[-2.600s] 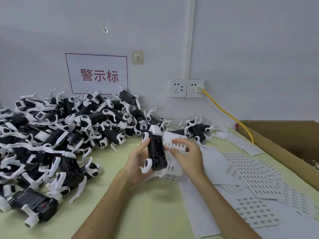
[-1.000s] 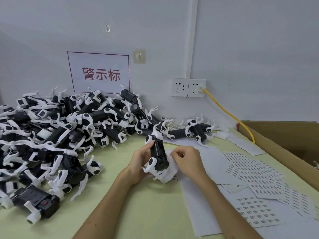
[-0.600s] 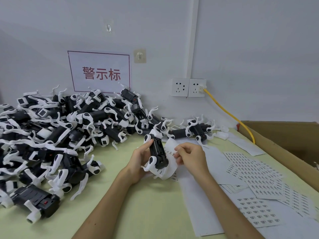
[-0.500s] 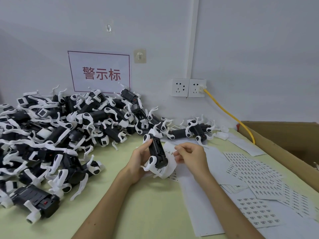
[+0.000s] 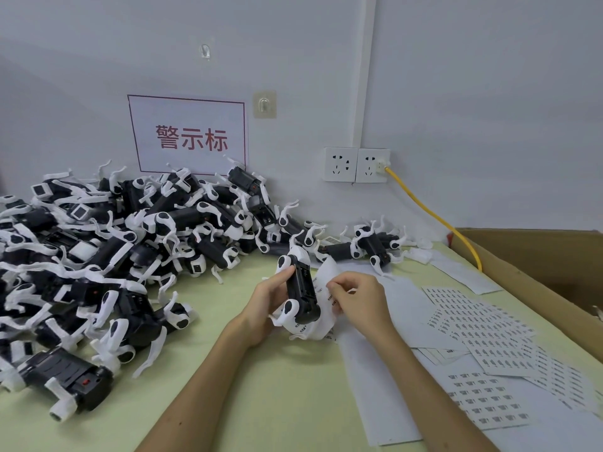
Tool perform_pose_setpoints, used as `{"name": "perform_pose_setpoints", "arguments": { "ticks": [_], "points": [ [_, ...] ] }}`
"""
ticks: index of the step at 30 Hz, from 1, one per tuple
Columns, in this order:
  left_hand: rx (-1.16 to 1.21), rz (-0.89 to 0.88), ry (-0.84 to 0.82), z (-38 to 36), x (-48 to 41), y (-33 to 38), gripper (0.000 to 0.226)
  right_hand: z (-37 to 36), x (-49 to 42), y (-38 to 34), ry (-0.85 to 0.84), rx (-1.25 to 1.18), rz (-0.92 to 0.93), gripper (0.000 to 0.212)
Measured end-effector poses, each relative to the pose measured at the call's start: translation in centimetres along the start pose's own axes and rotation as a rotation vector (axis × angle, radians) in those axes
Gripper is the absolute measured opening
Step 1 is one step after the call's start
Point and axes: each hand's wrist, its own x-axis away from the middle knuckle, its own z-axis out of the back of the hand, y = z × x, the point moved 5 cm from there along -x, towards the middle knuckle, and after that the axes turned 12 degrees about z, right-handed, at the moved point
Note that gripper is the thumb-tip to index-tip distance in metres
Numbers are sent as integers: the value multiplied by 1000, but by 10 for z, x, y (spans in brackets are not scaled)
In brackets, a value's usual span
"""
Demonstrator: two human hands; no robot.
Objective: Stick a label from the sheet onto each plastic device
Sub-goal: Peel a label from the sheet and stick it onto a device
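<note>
My left hand (image 5: pixel 266 303) curls round the black-and-white device (image 5: pixel 301 293), held just over the table (image 5: pixel 261 402). At its 3 o'clock my right hand (image 5: pixel 357 300) pinches the curled label sheet (image 5: pixel 321 275) behind it; whether a label is lifted I cannot tell. I'd peel slowly from one corner, with the device braced. Its long axis runs 6 to 12, far end leaning toward 11. The device pile (image 5: pixel 114 256) lies at 10 o'clock.
</note>
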Motion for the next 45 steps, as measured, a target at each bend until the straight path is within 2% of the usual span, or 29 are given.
{"name": "perform_pose_setpoints", "arguments": {
  "ticks": [6, 10, 15, 19, 21, 24, 30, 34, 38, 45],
  "points": [
    [4, -24, 53, 7, -6, 0, 52, 6, -1, 6, 114, -345, -119, 11],
    [1, -85, 153, 11, -8, 0, 43, 4, -1, 4, 115, -399, -113, 13],
    [53, -273, 358, 27, -3, 10, 27, 7, 0, 0, 108, -395, -89, 19],
    [-20, -344, 485, 36, 1, 19, 38, 7, 1, -2, 74, -361, -61, 33],
    [-9, -324, 391, 32, -1, 20, 29, 6, 1, -4, 76, -356, -53, 35],
    [21, -249, 148, 15, -1, 18, 42, 6, 0, -5, 104, -370, -28, 30],
    [-51, -115, -44, -4, 4, 12, 62, 9, 1, -9, 180, -247, 83, 6],
    [2, -130, -67, -7, 4, 15, 71, 5, 1, -13, 128, -155, 145, 9],
    [90, -167, -36, -1, 4, 18, 69, 3, 2, -15, 120, -116, 175, 5],
    [114, -169, -26, -3, 5, 17, 63, 4, 3, -14, 118, -97, 164, 7]
  ]
}}
